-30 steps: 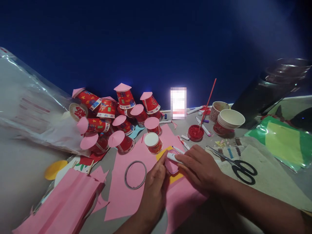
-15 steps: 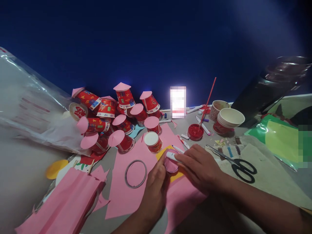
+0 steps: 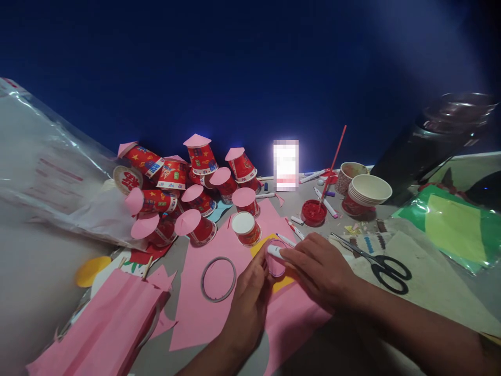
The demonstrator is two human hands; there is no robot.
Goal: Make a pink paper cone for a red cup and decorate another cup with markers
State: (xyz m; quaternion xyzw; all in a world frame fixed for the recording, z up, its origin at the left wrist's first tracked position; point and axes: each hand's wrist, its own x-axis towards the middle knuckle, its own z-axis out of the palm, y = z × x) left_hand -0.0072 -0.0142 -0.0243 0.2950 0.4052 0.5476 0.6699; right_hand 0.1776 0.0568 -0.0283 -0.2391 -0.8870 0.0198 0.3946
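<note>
My left hand is closed around the side of a round pink piece with a darker rim; its underside is hidden. My right hand pinches a white marker-like pen, which lies across the top of the pink piece. Whether its tip touches the surface I cannot tell. Both hands are over pink paper and a yellow sheet. Left of them a grey ring rests flat on the pink paper. Just beyond stands an upside-down red paper cup with a bare white base.
Several red cups with pink cone tops are heaped at the back left. Scissors, a tub of red paint with a stick, stacked cups and a dark bottle are on the right. Folded pink paper lies front left.
Both hands keep their hold, and the pen and pink piece have shifted only very slightly. The view itself has moved a little; the other things lie as before.
</note>
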